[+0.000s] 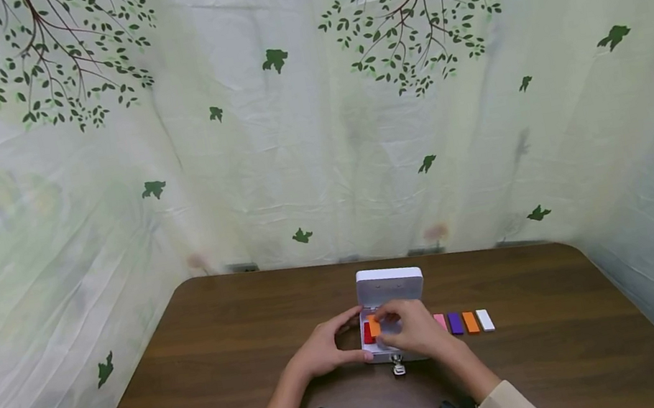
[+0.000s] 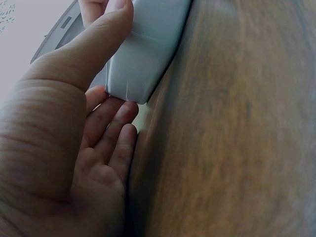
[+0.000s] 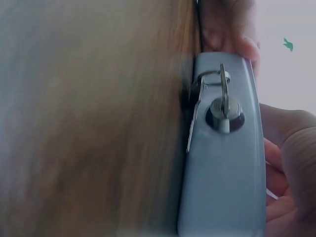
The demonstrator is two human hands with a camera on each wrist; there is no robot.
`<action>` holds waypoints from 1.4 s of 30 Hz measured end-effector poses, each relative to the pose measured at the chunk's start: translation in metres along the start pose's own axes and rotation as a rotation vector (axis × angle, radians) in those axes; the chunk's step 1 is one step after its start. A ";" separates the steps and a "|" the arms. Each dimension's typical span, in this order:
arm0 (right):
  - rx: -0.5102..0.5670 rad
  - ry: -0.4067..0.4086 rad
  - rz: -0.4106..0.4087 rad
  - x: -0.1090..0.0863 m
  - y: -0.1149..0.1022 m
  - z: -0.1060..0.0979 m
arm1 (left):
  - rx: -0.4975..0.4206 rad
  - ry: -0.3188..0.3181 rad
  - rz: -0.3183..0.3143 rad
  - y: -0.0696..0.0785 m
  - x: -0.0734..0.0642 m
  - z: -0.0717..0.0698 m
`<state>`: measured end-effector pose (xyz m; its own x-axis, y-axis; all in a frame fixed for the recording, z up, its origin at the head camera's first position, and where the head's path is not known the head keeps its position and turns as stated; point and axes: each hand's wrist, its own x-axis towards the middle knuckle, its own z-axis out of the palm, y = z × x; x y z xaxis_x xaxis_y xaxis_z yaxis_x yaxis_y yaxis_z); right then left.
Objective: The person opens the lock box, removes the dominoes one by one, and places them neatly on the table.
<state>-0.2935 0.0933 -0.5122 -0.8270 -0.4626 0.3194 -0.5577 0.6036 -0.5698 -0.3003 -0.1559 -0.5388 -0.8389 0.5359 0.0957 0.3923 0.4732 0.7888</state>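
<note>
A small white metal cash box [image 1: 388, 283] stands on the table with its lid raised. My left hand [image 1: 320, 348] holds its left end, thumb at the front corner and fingers along the side and back. Over the inside, my right hand [image 1: 413, 327] pinches an orange block [image 1: 374, 325] between thumb and fingers. Beside that lies a red block [image 1: 367, 334], at the left inside the box. In the right wrist view a key [image 3: 224, 91] with a ring sits in the front lock. The right hand hides much of the interior.
Right of the box, a row of small flat blocks lies on the brown wooden table [image 1: 223, 324]: pink [image 1: 440, 321], purple [image 1: 456, 323], orange [image 1: 470, 322] and white [image 1: 485, 320]. A leaf-patterned curtain [image 1: 288, 130] hangs behind the table's far edge.
</note>
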 end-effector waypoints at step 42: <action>0.026 0.028 0.076 -0.038 0.019 -0.052 | -0.013 0.007 -0.031 0.004 -0.002 0.002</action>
<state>-0.2760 0.1557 -0.4955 -0.8686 -0.3978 0.2953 -0.4917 0.6190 -0.6124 -0.2965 -0.1533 -0.5368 -0.8532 0.5161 0.0758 0.3614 0.4800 0.7994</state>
